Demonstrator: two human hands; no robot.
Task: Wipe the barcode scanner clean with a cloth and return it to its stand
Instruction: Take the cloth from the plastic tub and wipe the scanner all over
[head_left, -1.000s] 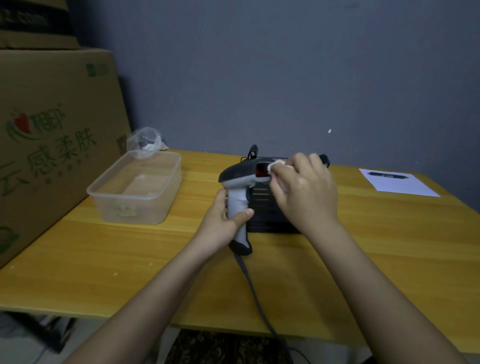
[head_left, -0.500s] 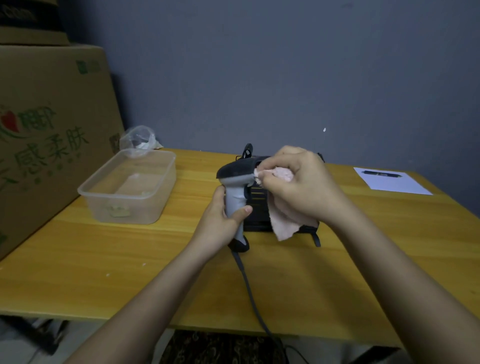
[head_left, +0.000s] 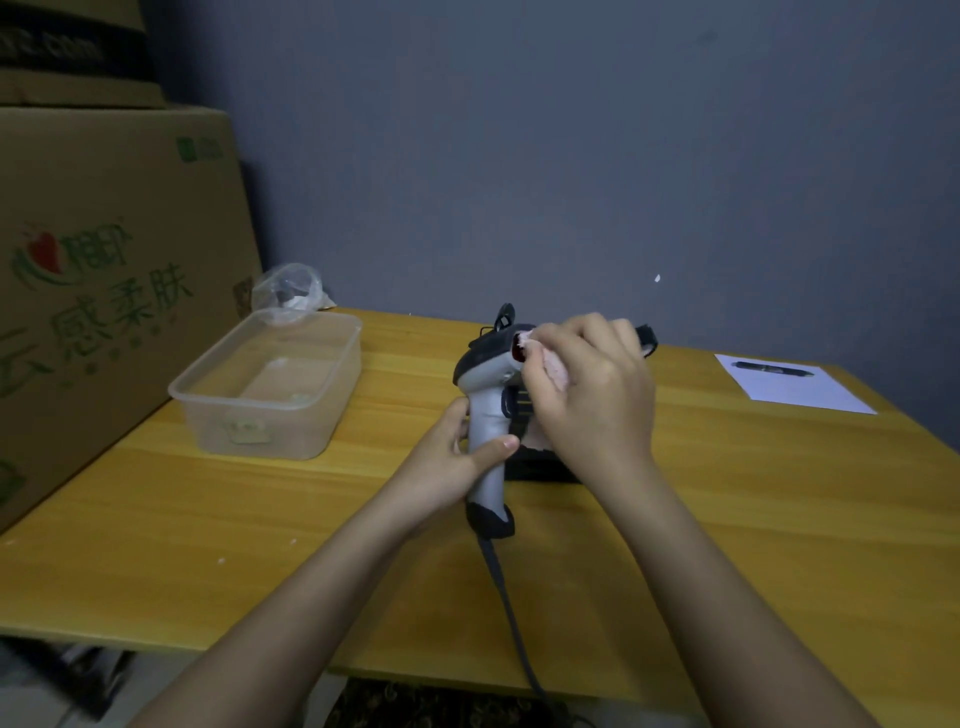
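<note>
Gripping scanner (head_left: 485, 415), left hand (head_left: 447, 462); right hand (head_left: 592, 395) pinches cloth (head_left: 556, 371).

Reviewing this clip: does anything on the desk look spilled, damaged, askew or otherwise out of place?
Nothing stands out. The left hand grips the barcode scanner upright by its handle while the right hand presses the cloth to its front. The plastic container sits upright, and the pen lies on the paper.
</note>
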